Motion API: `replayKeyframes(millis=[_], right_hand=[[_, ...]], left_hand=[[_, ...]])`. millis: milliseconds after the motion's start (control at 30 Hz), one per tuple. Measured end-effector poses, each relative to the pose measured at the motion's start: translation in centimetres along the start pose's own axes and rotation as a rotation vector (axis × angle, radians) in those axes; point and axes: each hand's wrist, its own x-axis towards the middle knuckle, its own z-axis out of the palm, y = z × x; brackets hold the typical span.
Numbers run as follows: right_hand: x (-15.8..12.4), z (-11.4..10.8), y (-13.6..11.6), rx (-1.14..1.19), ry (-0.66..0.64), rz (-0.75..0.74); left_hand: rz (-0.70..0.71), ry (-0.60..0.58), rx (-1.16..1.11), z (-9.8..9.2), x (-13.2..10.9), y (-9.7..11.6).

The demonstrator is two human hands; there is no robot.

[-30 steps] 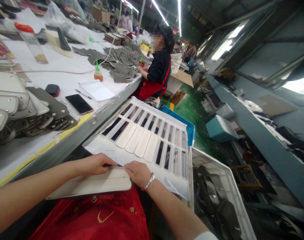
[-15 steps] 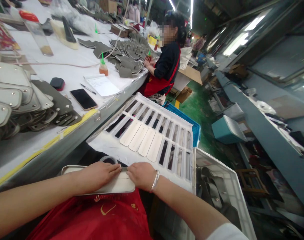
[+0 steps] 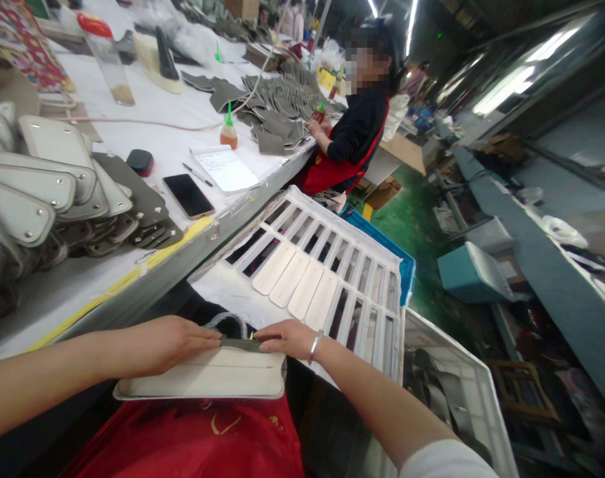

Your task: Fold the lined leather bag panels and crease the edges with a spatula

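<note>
A flat cream leather panel (image 3: 207, 378) with rounded corners lies across my lap, over a red apron (image 3: 193, 438). My left hand (image 3: 170, 342) presses flat on the panel's top edge from the left. My right hand (image 3: 287, 337), with a silver bracelet on the wrist, pinches the same edge from the right, at a thin dark strip (image 3: 240, 344) between the two hands. A loop of clear tape (image 3: 227, 323) shows just beyond the fingers.
A white slatted crate (image 3: 332, 265) bearing several cream strips stands ahead; a white bin (image 3: 452, 372) sits at right. Left, a worktable (image 3: 148, 133) carries stacked grey panels (image 3: 44, 199), a phone (image 3: 188, 196), notepad and glue bottle (image 3: 228, 131). A co-worker in a red apron (image 3: 352, 139) works farther along.
The view has swung left and down. My hands have slid along the panel's top edge and the panel sits flatter on my lap, with more of it showing.
</note>
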Motion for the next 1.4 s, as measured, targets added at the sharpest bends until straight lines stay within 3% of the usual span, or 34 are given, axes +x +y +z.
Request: replayKeyframes(millis=[133, 433, 600, 767, 1000, 1133, 1233, 1400], right_hand=[[1.7, 0.5, -0.5, 0.124, -0.08, -0.019], [3.9, 1.6, -2.3, 0.269, -0.205, 0.07], [5.4, 1.8, -3.6, 0.224, -0.274, -0.001], [7.2, 2.5, -5.6, 0.182, -0.275, -0.091], [10.4, 4.0, -8.1, 0.119, -0.267, -0.17], [12.4, 5.0, -9.3, 0.014, -0.254, -0.215], [12.0, 4.7, -9.0, -0.006, -0.249, -0.228], [7.4, 2.3, -5.7, 0.024, -0.246, -0.148]], left_hand=[[0.018, -0.037, 0.031, -0.1, -2.2, -1.3], [0.0, -0.041, 0.042, 0.5, -2.6, -1.4], [0.04, 0.026, -0.05, 0.6, -2.9, -1.9], [0.067, 0.065, -0.187, -0.8, -3.7, -2.0], [-0.011, 0.096, -0.158, -1.3, -7.2, -3.4], [-0.043, 0.114, -0.119, -1.3, -8.2, -3.2], [-0.092, 0.053, -0.013, -1.2, -8.0, -2.2], [-0.114, 0.022, 0.224, 0.0, -7.8, -1.2]])
